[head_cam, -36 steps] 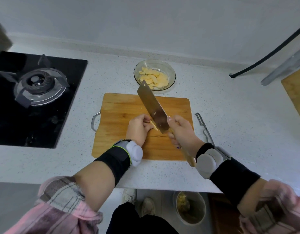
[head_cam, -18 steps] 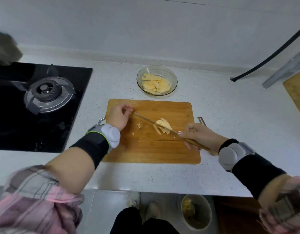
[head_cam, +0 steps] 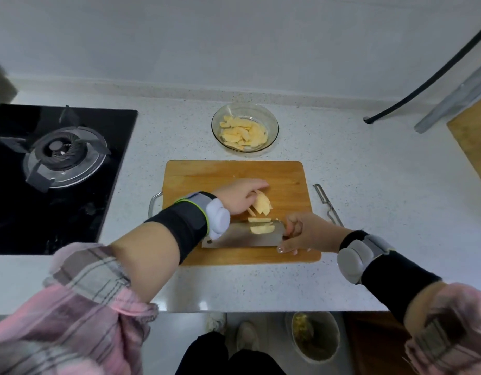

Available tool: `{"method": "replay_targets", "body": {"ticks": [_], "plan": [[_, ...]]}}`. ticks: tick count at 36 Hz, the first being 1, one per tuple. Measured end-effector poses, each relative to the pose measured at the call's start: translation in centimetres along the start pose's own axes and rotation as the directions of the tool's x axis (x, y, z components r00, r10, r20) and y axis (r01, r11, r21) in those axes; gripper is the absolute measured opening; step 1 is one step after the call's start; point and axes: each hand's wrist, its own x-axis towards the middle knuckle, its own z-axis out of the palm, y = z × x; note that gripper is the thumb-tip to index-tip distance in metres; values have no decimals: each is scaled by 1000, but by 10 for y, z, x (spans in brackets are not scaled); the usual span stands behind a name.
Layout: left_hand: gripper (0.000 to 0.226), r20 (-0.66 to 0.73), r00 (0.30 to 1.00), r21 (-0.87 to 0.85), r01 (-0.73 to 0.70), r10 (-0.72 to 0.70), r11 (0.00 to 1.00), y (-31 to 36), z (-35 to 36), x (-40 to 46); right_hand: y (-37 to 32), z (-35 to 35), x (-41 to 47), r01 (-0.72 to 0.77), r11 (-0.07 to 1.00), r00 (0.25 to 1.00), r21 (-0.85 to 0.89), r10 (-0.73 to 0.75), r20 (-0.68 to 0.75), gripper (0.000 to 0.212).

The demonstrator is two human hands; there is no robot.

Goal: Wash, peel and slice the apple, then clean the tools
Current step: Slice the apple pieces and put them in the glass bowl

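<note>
Left hand (head_cam: 238, 196) reaches across the cutting board (head_cam: 234, 171) with its fingers laid over a small pile of apple slices (head_cam: 262, 203), touching them rather than closing round them; far to the left of it a black gas hob (head_cam: 58, 171) sits set into the speckled counter (head_cam: 369, 185), with 1 burner (head_cam: 62, 155) in view; a metal handle (head_cam: 154, 200) sticks out from the board's left edge; a cleaver (head_cam: 242, 236) lies nearly flat over the near half of the board, its blade pointing left, with 2 more slices (head_cam: 261, 226) resting on the blade; behind the board, apart from it, stands a glass bowl (head_cam: 272, 123) with many slices in it; right hand (head_cam: 301, 234) is curled round the cleaver's handle at the board's near right corner, the handle itself mostly hidden inside the grip; just beside the board's right edge a peeler (head_cam: 327, 203) lies on the counter; both wrists wear black bands with pale grey pods, and the sleeves are pink plaid; below the counter's front edge, on the floor, a bin (head_cam: 315, 336) holds scraps.
</note>
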Motion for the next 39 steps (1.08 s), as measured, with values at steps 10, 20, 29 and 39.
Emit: {"method": "replay_targets", "body": {"ticks": [10,20,29,39], "plan": [[41,15,999,-27,-48,49,998,-7,21,8,13,-2,12,-23,999,998,-30,21,-58,40],[40,-45,996,-53,-79,77,995,-11,21,0,9,-9,33,-31,998,991,-46,25,-128,43],[37,-89,992,-66,-100,94,993,-11,18,-1,3,-10,38,-77,989,983,-124,55,-176,42],[33,-109,993,-66,-60,53,996,-9,11,-1,-8,-9,39,-39,982,977,-183,-1,-212,42]]}}
